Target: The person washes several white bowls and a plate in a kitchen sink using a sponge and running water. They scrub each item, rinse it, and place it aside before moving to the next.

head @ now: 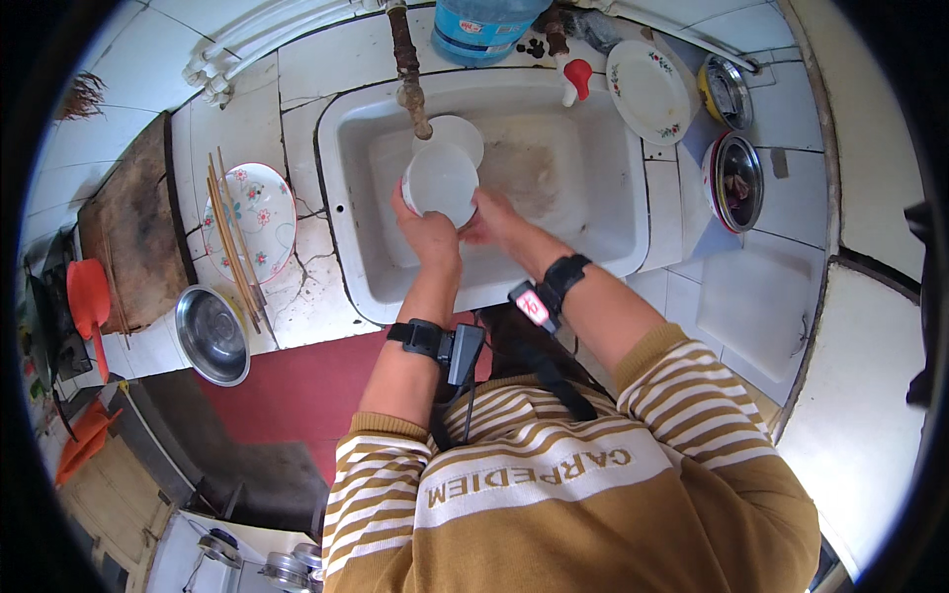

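Over the left half of a white ceramic sink (pixel 608 222), a white bowl (pixel 442 181) is held between my two hands. My left hand (pixel 428 236) grips its near left rim, thumb over the edge. At the lower right side of the bowl, the fingers of my right hand (pixel 493 216) are on its outer wall, partly hidden by the bowl. Another white bowl or dish (pixel 456 133) lies behind it, partly covered by the held bowl. A rusty tap spout (pixel 415 104) ends just above the two pieces.
Left of the sink are a floral plate (pixel 270 215) with chopsticks (pixel 226 237) across it, and a steel bowl (pixel 211 337). At the right lie an oval platter (pixel 649 93) and stacked bowls (pixel 738 181). A red-handled tap (pixel 577 78) and blue water jug (pixel 478 33) stand behind.
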### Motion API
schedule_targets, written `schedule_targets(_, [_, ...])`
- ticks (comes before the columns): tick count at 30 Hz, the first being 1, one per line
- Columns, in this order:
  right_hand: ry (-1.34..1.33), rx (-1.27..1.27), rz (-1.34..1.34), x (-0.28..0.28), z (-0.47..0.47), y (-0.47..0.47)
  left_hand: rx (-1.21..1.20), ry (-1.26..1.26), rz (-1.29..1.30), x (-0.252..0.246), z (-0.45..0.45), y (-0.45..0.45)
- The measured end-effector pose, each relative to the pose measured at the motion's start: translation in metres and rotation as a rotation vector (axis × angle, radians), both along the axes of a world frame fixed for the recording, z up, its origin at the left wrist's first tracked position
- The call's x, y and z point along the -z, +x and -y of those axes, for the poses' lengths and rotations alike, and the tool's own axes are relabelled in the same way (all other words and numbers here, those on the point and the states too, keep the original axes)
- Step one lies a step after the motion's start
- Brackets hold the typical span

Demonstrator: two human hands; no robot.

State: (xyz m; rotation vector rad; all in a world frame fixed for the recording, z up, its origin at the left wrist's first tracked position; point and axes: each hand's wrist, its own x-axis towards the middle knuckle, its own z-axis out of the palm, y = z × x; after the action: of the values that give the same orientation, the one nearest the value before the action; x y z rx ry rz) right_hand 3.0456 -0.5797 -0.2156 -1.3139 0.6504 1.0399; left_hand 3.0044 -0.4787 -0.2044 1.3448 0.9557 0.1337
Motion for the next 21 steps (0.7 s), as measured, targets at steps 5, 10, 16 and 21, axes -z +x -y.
schedule_targets(5, [-0.032, 0.033, -0.014, 0.008, 0.004, 0.008, 0.009, -0.047, 0.026, 0.012, 0.006, 0.003])
schedule_targets(10, [0.011, 0.042, 0.063, 0.016, 0.016, 0.013, -0.037, -0.157, 0.002, 0.015, 0.005, 0.006])
schedule_targets(16, [0.255, 0.019, 0.042, 0.001, 0.036, 0.004, 0.158, -0.674, -0.094, 0.02, -0.025, 0.011])
schedule_targets(21, [-0.088, -0.139, 0.323, -0.021, 0.035, 0.042, 0.31, -0.627, -0.164, 0.047, -0.018, 0.039])
